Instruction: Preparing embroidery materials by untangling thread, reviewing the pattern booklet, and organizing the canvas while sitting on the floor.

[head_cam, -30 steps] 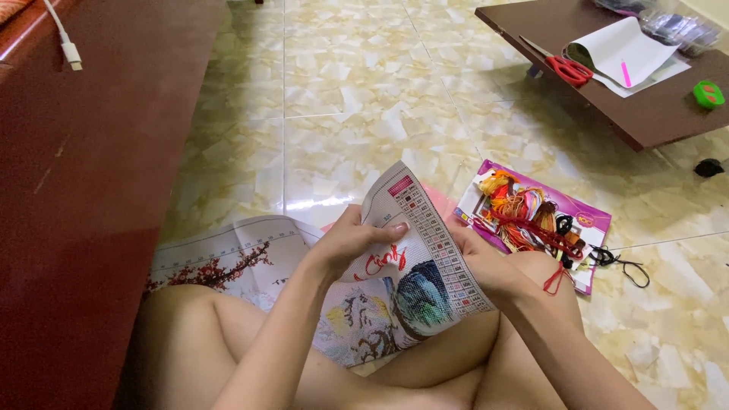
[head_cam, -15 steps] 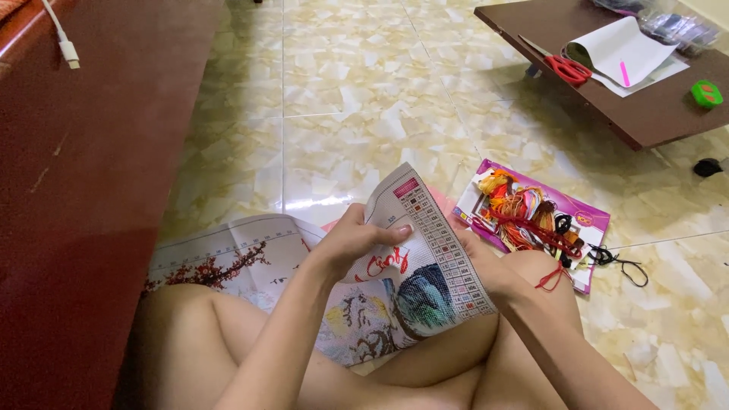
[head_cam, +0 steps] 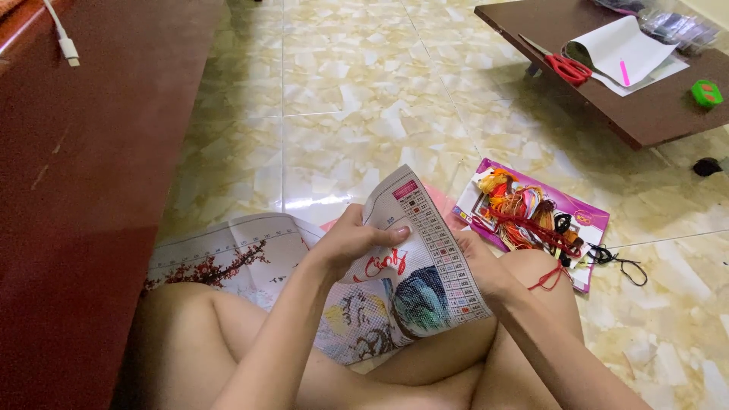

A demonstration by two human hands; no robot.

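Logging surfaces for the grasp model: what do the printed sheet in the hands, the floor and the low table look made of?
Printed sheet: looks like woven canvas, matte; it curls softly where the left hand pinches it and the right hand props its edge. Floor: glazed tile, likely ceramic; glossy glare, grout lines, marbled pattern. Low table: dark brown wood or laminate, smooth, dull sheen; hard to tell which.

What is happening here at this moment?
A person sits on the tiled floor with a printed cross-stitch cloth on the lap. The left hand grips its folded edge from above; the right hand supports it from behind. A pack of coloured threads lies on the floor to the right, and red scissors rest on the low table.
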